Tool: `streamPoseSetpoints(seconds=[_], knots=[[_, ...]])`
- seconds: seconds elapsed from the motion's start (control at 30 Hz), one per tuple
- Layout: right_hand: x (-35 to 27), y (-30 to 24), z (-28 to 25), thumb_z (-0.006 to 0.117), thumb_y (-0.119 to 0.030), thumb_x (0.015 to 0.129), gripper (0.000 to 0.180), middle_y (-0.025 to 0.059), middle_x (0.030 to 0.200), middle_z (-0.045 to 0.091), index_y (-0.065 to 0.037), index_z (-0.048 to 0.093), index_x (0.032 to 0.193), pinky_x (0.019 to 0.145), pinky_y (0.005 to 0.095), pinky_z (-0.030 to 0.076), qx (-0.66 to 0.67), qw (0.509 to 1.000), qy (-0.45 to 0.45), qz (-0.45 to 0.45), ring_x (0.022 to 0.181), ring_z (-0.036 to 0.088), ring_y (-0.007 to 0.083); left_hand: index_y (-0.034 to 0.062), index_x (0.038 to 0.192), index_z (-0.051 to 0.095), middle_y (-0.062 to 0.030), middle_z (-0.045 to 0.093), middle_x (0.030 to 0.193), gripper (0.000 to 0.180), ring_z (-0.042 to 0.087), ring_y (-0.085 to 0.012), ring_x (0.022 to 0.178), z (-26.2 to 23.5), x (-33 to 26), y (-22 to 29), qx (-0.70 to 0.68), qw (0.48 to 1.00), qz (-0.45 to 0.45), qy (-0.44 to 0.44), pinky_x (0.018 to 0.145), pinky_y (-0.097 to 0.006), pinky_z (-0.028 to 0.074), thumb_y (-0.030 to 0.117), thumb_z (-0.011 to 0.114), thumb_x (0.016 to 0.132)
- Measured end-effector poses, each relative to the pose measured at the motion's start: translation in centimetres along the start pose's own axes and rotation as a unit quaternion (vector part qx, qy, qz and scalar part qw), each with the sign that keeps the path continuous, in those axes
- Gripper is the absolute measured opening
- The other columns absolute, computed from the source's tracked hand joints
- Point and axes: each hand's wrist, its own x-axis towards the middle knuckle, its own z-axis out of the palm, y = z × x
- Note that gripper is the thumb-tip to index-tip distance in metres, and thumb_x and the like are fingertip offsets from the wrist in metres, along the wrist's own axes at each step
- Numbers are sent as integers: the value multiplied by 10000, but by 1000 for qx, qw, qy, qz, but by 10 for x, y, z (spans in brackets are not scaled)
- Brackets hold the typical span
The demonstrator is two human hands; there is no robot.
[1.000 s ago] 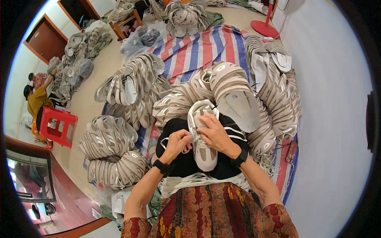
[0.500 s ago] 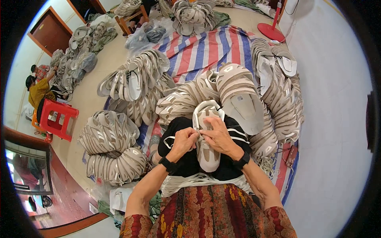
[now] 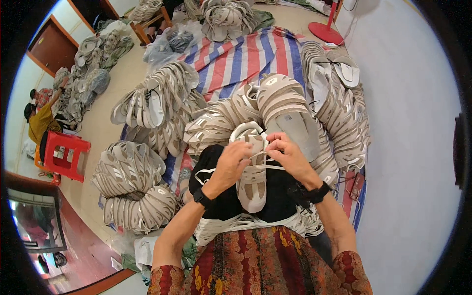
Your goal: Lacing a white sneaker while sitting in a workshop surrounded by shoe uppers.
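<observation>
Fingers of both hands pinch the pale straps of a beige sandal [image 3: 253, 172] in the middle of the frame. Her left hand [image 3: 231, 164] and right hand [image 3: 290, 155] meet over its top end. It lies on a black cloth [image 3: 216, 162]. Piles of sandals [image 3: 147, 105] sit around on a striped mat [image 3: 241, 59].

Both forearms rise from the lower edge and converge at centre. The left hand [image 3: 235, 160] curls, fingers bent inward, a black band at its wrist. The right hand [image 3: 286, 153] pinches with fingertips together, its wrist also black-banded.
</observation>
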Motion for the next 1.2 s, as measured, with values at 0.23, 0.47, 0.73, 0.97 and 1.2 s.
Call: streamPoseSetpoints(seconds=[0.23, 0.47, 0.73, 0.97, 1.2], knots=[[22, 15, -25, 739, -72, 581, 516, 148, 1298, 337, -141, 566, 1062, 942, 408, 346, -294, 921, -118, -228, 1127, 362, 342, 47, 816, 580, -81, 542, 817, 128, 548, -252, 734, 24, 15, -6, -24, 999, -7, -30, 648, -333, 452, -30, 568, 715], [33, 34, -30, 758, -85, 523, 580, 84, 1267, 381, -140, 541, 1058, 928, 382, 380, -329, 889, -172, -269, 1107, 401, 314, 60, 796, 595, -58, 520, 795, 137, 493, -235, 776, 43, 21, 2, 151, 984, 73, -66, 691, -349, 407, 39, 621, 663], [20, 52, -32, 739, -108, 560, 487, 124, 1265, 373, -135, 552, 1009, 957, 398, 349, -245, 933, -139, -222, 1137, 358, 336, 53, 754, 584, -50, 502, 794, 116, 482, -208, 803, 37, 20, 23, 363, 919, 71, -134, 705, -367, 350, 138, 540, 689], [3, 44, 4, 691, -156, 660, 250, 147, 1276, 351, -127, 624, 899, 986, 407, 261, -190, 962, 1, -197, 1159, 320, 335, 63, 738, 557, -79, 540, 768, 77, 495, -270, 758, -11, 8, 11, 159, 984, -79, -10, 669, -361, 347, 70, 623, 701], [-2, 31, 28, 663, -136, 687, 123, 145, 1208, 416, -70, 630, 785, 963, 419, 284, -155, 974, 35, -161, 1146, 330, 334, 29, 766, 558, -78, 520, 747, 72, 489, -274, 753, -9, -4, 10, 107, 993, -52, 1, 647, -358, 367, 43, 613, 722]])
